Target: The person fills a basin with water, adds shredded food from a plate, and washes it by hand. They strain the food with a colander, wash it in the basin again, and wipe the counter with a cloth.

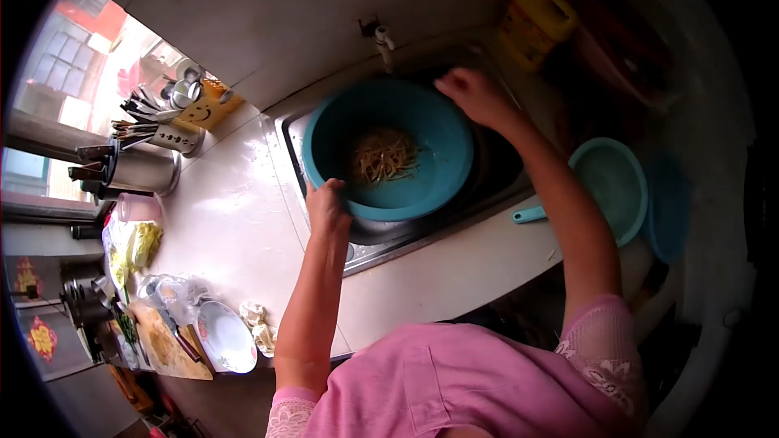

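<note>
Yellow jug (535,26) beyond the sink; floral white bowl (226,337) beside the wooden cutting board (166,341).

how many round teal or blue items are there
3: a large basin over the sink, a handled vessel right of it, a dim blue item beyond that; darkness may hide more.

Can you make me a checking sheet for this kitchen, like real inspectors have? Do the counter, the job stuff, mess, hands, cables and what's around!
Surface: pale counter with shiny patches
Job's things: blue-green basin at the sink, holding thin brownish strips
Clutter: cutting board, oval dish, leafy vegetable, handled bowl
Hands: left hand grips the basin's rim; right hand near the rim, blurred, touching unclear
Cables: nothing seen
Surroundings: tap, yellow jug, window
</note>
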A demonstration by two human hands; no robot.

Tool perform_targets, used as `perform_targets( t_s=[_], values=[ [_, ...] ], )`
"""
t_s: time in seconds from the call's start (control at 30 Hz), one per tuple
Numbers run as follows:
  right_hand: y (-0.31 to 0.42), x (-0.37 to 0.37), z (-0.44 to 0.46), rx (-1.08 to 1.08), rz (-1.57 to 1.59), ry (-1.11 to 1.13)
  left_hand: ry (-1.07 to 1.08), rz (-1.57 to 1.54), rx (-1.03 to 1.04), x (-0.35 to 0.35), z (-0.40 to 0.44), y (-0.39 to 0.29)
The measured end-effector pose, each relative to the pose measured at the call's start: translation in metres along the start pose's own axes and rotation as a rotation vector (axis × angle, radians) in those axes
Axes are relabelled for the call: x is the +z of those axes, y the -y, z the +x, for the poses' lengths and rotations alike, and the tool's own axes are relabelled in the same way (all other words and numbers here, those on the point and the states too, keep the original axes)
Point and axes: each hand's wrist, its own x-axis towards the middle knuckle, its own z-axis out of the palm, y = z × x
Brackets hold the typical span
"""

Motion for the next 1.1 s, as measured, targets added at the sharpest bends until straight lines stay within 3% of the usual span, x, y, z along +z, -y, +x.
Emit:
perform_targets(
  t_s=[0.13, 0.23, 0.3, 0.4, 0.5, 0.53, 0.6, 0.73, 0.8, 0.83, 0.87, 0.93, 0.97, 1.0, 1.03, 1.07, 1.1],
  values=[
    [0.026, 0.036, 0.087, -0.018, -0.206, 0.052, -0.011, 0.04, 0.049, 0.01, 0.012, -0.001],
    [0.023, 0.048, 0.11, 0.133, -0.352, 0.135, -0.007, -0.002, 0.038, 0.014, 0.018, 0.001],
    [0.011, 0.055, 0.12, -0.079, -0.523, 0.084, 0.004, -0.023, 0.031, 0.014, 0.023, 0.004],
    [-0.02, 0.045, 0.138, -0.234, -0.681, 0.071, -0.021, -0.031, -0.013, 0.017, 0.022, 0.002],
    [0.009, 0.032, 0.13, -0.102, -0.783, 0.12, 0.017, -0.024, 0.03, 0.021, 0.026, 0.004],
    [0.006, 0.03, 0.137, -0.101, -0.785, 0.122, 0.017, -0.026, 0.027, 0.023, 0.027, 0.004],
    [0.004, 0.025, 0.153, -0.228, -1.073, 0.219, 0.009, -0.04, 0.002, 0.026, 0.028, 0.003],
    [0.009, 0.034, 0.167, -0.067, -0.965, 0.214, -0.004, -0.075, -0.011, 0.03, 0.029, 0.004],
    [0.01, 0.046, 0.172, 0.161, -0.794, 0.17, -0.021, -0.084, 0.005, 0.029, 0.03, 0.007],
    [-0.008, 0.052, 0.176, 0.157, -0.796, 0.184, -0.034, -0.089, 0.001, 0.029, 0.032, 0.012],
    [-0.028, 0.057, 0.181, -0.029, -0.966, 0.086, -0.032, -0.114, -0.019, 0.031, 0.036, 0.016],
    [-0.003, 0.061, 0.162, -0.315, -0.899, 0.003, -0.093, -0.069, 0.003, 0.029, 0.042, 0.016],
    [-0.011, 0.067, 0.179, -0.23, -1.05, 0.176, -0.156, 0.006, 0.026, 0.03, 0.043, 0.017],
    [0.005, 0.058, 0.17, -0.204, -1.01, 0.237, -0.175, -0.001, 0.044, 0.029, 0.045, 0.02],
    [-0.008, 0.058, 0.169, -0.302, -0.959, 0.165, -0.175, -0.005, 0.061, 0.026, 0.044, 0.024],
    [0.01, 0.055, 0.167, -0.025, -0.903, 0.276, -0.155, -0.056, 0.065, 0.025, 0.042, 0.026],
    [0.015, 0.057, 0.163, -0.042, -0.91, 0.207, -0.123, -0.107, 0.067, 0.027, 0.042, 0.025]
  ],
)
